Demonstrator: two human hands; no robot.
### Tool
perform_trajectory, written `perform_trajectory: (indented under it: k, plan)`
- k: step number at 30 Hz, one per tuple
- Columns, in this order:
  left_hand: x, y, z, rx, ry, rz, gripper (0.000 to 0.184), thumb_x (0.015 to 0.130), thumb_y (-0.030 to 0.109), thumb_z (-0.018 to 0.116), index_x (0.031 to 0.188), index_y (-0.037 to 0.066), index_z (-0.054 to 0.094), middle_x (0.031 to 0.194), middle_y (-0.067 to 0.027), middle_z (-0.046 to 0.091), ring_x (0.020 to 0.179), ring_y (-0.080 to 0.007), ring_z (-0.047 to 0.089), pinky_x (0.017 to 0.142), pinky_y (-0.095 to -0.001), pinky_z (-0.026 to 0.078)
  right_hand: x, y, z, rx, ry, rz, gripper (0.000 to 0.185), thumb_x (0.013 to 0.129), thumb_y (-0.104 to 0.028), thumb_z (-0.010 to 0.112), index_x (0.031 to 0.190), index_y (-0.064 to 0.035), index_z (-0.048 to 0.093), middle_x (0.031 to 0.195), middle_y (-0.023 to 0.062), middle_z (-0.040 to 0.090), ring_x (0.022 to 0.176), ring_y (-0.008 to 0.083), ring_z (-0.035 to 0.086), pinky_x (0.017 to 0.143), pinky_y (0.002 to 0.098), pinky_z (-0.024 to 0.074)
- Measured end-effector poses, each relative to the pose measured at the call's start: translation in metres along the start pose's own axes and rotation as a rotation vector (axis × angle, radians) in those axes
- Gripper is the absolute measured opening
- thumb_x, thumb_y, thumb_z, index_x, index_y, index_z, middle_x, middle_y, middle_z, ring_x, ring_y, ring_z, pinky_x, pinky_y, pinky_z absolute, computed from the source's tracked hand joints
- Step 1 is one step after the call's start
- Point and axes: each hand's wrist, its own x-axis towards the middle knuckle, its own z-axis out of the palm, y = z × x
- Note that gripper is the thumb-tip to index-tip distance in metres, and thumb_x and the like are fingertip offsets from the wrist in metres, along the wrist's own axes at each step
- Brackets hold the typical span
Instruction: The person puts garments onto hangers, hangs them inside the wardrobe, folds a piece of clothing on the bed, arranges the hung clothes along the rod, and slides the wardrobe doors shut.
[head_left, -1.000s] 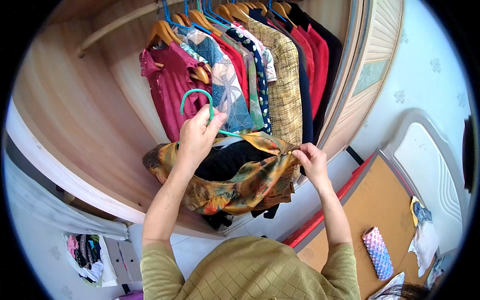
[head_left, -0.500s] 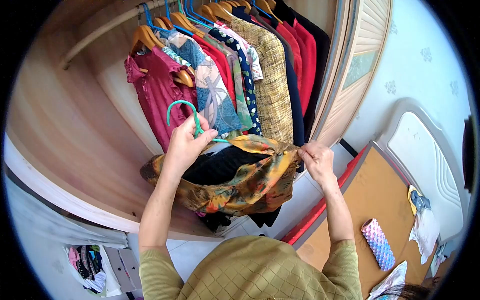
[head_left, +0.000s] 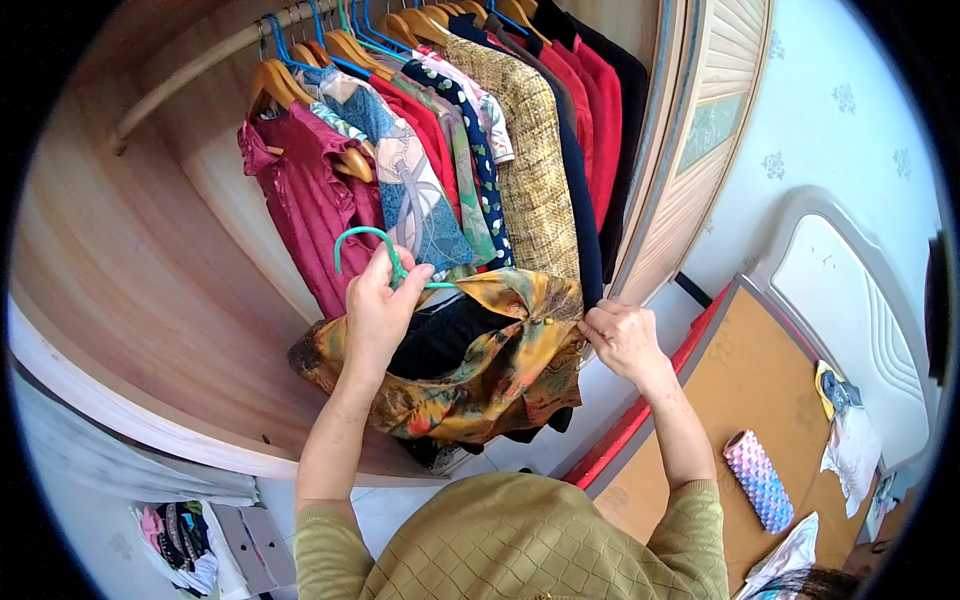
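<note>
My left hand (head_left: 382,305) is closed around the neck of a green hanger (head_left: 366,232), its hook pointing up. From that hanger hangs a yellow-brown patterned garment (head_left: 490,385) with a dark lining showing at its open neck. My right hand (head_left: 622,335) pinches the garment's right shoulder edge. Just behind the garment hang a magenta satin top (head_left: 310,200), a blue and white patterned top (head_left: 400,165) and a gold tweed jacket (head_left: 540,150).
Several hangered clothes fill the wooden rod (head_left: 190,70) in the wardrobe. To the right, a bed (head_left: 690,440) holds a colourful foam roller (head_left: 758,480) and crumpled cloths. A bundle of clothes (head_left: 180,540) lies at lower left. The wardrobe's slatted door (head_left: 710,130) stands at the right.
The garment's right shoulder now lies smoother and fuller over the hanger. My right hand has shifted slightly left and down, while my left hand still grips the hanger.
</note>
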Motion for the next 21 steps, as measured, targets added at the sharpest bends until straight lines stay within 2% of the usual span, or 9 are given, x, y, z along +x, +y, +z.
perform_trajectory:
  k: [5,8,9,12,13,15,18,20,21]
  plan:
    - [-0.005,0.019,0.0,0.143,0.005,0.113,0.018,0.076,0.014,0.066,0.076,0.003,0.052,0.054,-0.0094,0.05,0.045,-0.0173,0.049,0.045,-0.0294,0.036,0.001,0.011,-0.006,0.161,-0.047,0.034,0.018,0.073,-0.018,0.061,0.062,-0.0059,0.053,0.06,0.0083,0.053,0.063,0.0266,0.057,0.052,0.0381,0.0441]
    - [-0.009,0.023,-0.002,0.189,0.023,0.085,0.018,0.076,0.015,0.067,0.078,0.003,0.053,0.054,-0.0113,0.051,0.046,-0.022,0.052,0.046,-0.0308,0.038,-0.001,0.019,-0.016,0.208,0.045,0.072,0.014,0.071,-0.016,0.061,0.063,-0.0056,0.056,0.061,0.01,0.054,0.063,0.0289,0.056,0.053,0.0395,0.0441]
    - [-0.009,0.022,-0.003,0.18,0.013,0.078,0.018,0.076,0.013,0.066,0.078,0.002,0.053,0.055,-0.01,0.05,0.047,-0.0178,0.05,0.046,-0.0295,0.037,0.0,0.023,-0.023,0.212,0.096,0.146,0.011,0.07,-0.015,0.06,0.063,-0.006,0.058,0.062,0.0104,0.055,0.062,0.029,0.056,0.053,0.039,0.0438]
    - [-0.009,0.012,-0.002,0.068,0.069,0.064,0.018,0.076,0.011,0.066,0.078,0.001,0.052,0.056,-0.0076,0.049,0.049,-0.0119,0.047,0.046,-0.0277,0.036,0.002,0.031,-0.038,0.176,0.225,0.188,0.013,0.07,-0.014,0.06,0.062,-0.0044,0.056,0.061,0.0116,0.053,0.059,0.029,0.054,0.052,0.0382,0.0418]
    - [-0.008,0.005,-0.002,0.012,0.098,0.007,0.018,0.077,0.01,0.066,0.077,0.0,0.05,0.059,-0.0028,0.048,0.053,-0.0067,0.042,0.048,-0.0242,0.035,-0.001,0.031,-0.04,0.175,0.246,0.198,0.013,0.07,-0.014,0.06,0.062,-0.004,0.056,0.06,0.0118,0.051,0.058,0.0294,0.053,0.052,0.0384,0.0415]
    - [-0.006,-0.005,-0.003,-0.15,0.12,-0.04,0.015,0.079,0.007,0.064,0.078,0.002,0.049,0.062,0.0033,0.046,0.056,-0.0035,0.04,0.049,-0.0191,0.033,-0.007,0.032,-0.044,0.168,0.294,0.216,0.014,0.07,-0.013,0.059,0.062,-0.0033,0.054,0.059,0.0123,0.049,0.056,0.0303,0.051,0.051,0.039,0.0409]
    - [-0.005,-0.014,-0.005,-0.241,0.142,-0.063,0.014,0.08,0.004,0.063,0.08,0.003,0.048,0.067,0.0045,0.045,0.06,-0.0021,0.041,0.052,-0.0171,0.033,-0.022,0.024,-0.044,0.088,0.295,0.113,0.012,0.069,-0.012,0.058,0.061,-0.0032,0.052,0.058,0.0123,0.047,0.054,0.03,0.049,0.05,0.039,0.0405]
    - [-0.003,-0.013,-0.002,-0.303,0.141,-0.073,0.014,0.08,0.003,0.062,0.08,0.003,0.048,0.069,0.0043,0.046,0.062,-0.002,0.043,0.053,-0.0168,0.033,-0.038,0.006,-0.029,-0.024,0.295,-0.037,0.005,0.065,-0.01,0.057,0.062,-0.0065,0.054,0.06,0.0102,0.051,0.054,0.027,0.052,0.046,0.0375,0.0432]
    - [-0.002,-0.01,0.002,-0.348,0.137,-0.081,0.014,0.08,0.003,0.062,0.08,0.003,0.048,0.069,0.0041,0.046,0.063,-0.002,0.044,0.054,-0.0167,0.034,-0.049,0.0,-0.012,0.028,0.224,-0.137,0.003,0.064,-0.01,0.058,0.063,-0.008,0.056,0.06,0.0086,0.053,0.053,0.0258,0.053,0.047,0.0366,0.045]
